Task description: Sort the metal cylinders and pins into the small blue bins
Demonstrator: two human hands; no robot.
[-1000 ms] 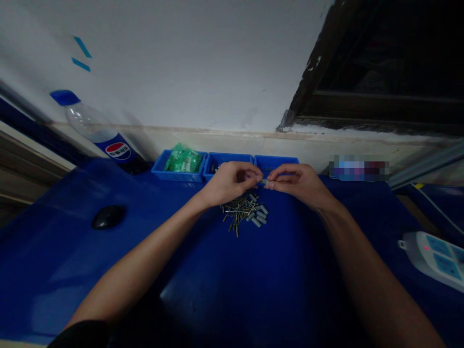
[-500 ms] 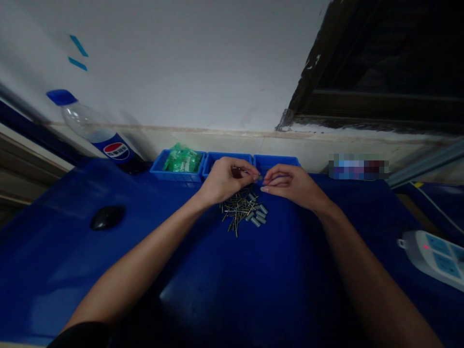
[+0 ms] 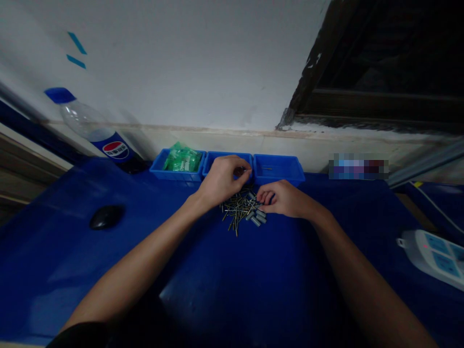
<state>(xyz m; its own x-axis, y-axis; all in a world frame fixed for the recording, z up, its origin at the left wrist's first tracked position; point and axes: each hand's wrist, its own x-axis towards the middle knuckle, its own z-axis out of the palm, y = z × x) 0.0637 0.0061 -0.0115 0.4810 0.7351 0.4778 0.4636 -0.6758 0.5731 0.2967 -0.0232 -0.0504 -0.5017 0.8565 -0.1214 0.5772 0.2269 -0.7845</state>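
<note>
My left hand (image 3: 225, 178) is closed in a pinch in front of the middle blue bin (image 3: 232, 155). A small item seems to be at its fingertips, too small to name. Under and in front of it lies a pile of thin metal pins (image 3: 236, 212), some brass-coloured. My right hand (image 3: 281, 199) is low at the pile's right side, fingers curled and thumb close to them, by several short grey cylinders (image 3: 255, 221). What those fingers grip is hidden. A thin pin (image 3: 267, 168) lies in the right blue bin (image 3: 290, 162).
The left blue bin (image 3: 157, 172) holds green plastic packets (image 3: 181, 158). A cola bottle (image 3: 114, 147) stands behind left, a black mouse (image 3: 107, 217) in front of it. A white power strip (image 3: 424, 251) lies at right. The wall (image 3: 181, 72) closes off the back.
My right hand has left the fingertips of my left hand and moved down to the grey cylinders. My left hand has shifted slightly left, still pinched. The right bin is now uncovered.
</note>
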